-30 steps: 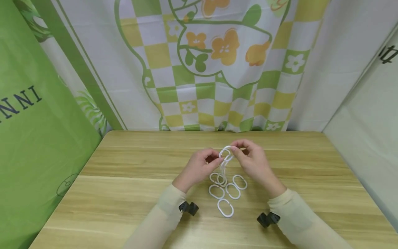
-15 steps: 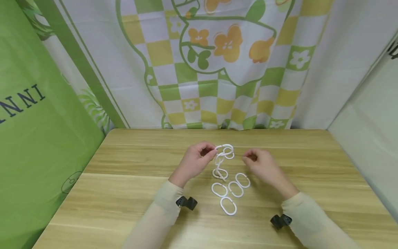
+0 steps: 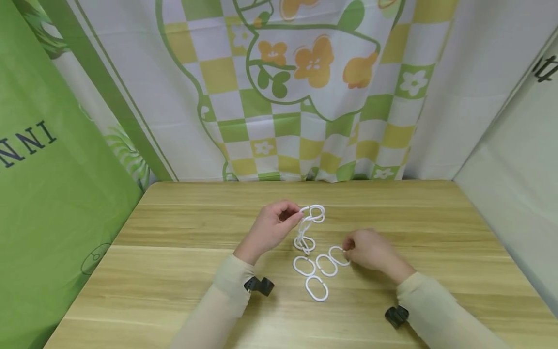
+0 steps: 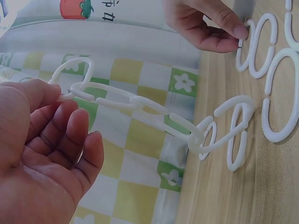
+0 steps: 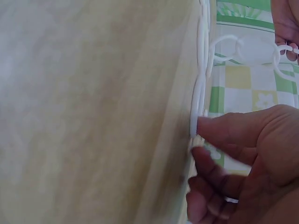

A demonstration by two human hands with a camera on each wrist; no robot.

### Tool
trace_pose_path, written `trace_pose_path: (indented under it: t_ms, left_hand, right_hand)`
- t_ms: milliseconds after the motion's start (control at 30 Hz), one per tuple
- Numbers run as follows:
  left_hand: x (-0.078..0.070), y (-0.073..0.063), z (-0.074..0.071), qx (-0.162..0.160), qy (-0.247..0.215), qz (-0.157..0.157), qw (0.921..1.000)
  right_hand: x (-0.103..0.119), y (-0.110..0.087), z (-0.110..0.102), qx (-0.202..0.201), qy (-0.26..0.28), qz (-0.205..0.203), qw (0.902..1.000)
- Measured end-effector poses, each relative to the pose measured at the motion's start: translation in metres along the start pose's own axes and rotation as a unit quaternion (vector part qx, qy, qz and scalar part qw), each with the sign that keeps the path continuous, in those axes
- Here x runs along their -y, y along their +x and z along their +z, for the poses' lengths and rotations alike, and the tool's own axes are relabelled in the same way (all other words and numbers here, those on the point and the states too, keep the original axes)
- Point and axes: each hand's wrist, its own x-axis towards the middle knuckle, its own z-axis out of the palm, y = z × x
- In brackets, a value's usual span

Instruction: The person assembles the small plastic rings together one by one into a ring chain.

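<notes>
My left hand pinches the top of a chain of white oval curtain rings between thumb and fingertips. The chain hangs down, its lowest rings meeting the tabletop. Each ring has a small gap in its side. To the right, my right hand is low over the table, thumb and finger at the near end of a loose curtain ring. Seen from the left wrist, that ring's end lies between thumb and finger of the right hand. Several loose rings lie flat close together, including one nearest me.
The wooden table reaches back to a checked curtain with flower prints. Green cloth hangs at the left, and a pale wall stands at the right. A black wrist camera is strapped on each sleeve.
My right hand has let go of the chain's top, moved right and then down to the rightmost loose ring. The left hand has shifted slightly left, still holding the chain.
</notes>
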Motion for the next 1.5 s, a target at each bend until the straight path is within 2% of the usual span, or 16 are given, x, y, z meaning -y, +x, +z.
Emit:
trace_pose_path:
  t_ms: [167, 233, 367, 567, 667, 800, 900, 967, 1067, 1200, 1300, 1500]
  left_hand:
    - [0.001, 0.001, 0.002, 0.003, -0.004, 0.006, 1.0]
    - [0.001, 0.002, 0.003, 0.005, -0.004, 0.011, 0.9999]
    - [0.002, 0.002, 0.003, 0.008, -0.001, 0.015, 0.9999]
    - [0.002, 0.0, 0.004, 0.017, 0.007, 0.009, 0.9998]
    - [0.002, 0.0, 0.006, 0.026, 0.015, 0.008, 0.9995]
    - [0.002, -0.002, 0.008, 0.037, 0.023, 0.002, 0.999]
    - [0.002, -0.003, 0.01, 0.038, 0.025, 0.001, 0.999]
    - [0.002, -0.002, 0.011, 0.041, 0.025, 0.004, 0.9988]
    - [0.003, -0.002, 0.014, 0.047, 0.031, 0.007, 0.9984]
    - [0.002, -0.002, 0.017, 0.057, 0.042, 0.012, 0.9975]
    - [-0.001, -0.002, 0.019, 0.062, 0.051, 0.019, 0.9966]
    - [-0.005, -0.002, 0.022, 0.069, 0.065, 0.036, 0.9949]
  right_hand:
    - [-0.006, -0.005, -0.003, -0.012, 0.003, -0.069, 0.9976]
    - [-0.01, -0.007, -0.004, -0.016, -0.002, -0.068, 0.9975]
    - [-0.015, -0.01, -0.006, -0.009, -0.022, -0.038, 0.999]
    - [-0.015, -0.012, -0.003, 0.002, -0.045, -0.057, 0.9974]
    - [-0.013, -0.013, -0.004, 0.007, -0.013, -0.059, 0.9981]
    - [-0.007, -0.013, -0.009, 0.013, 0.08, -0.07, 0.9943]
    - [0.001, -0.013, -0.018, -0.006, 0.137, -0.094, 0.9861]
    - [0.007, -0.013, -0.025, -0.03, 0.153, -0.107, 0.9819]
    - [0.016, -0.013, -0.036, -0.076, 0.14, -0.137, 0.9776]
    - [0.026, -0.013, -0.045, -0.115, 0.119, -0.171, 0.9713]
    - [0.032, -0.012, -0.048, -0.124, 0.122, -0.176, 0.969]
    - [0.039, -0.011, -0.048, -0.15, 0.13, -0.158, 0.9672]
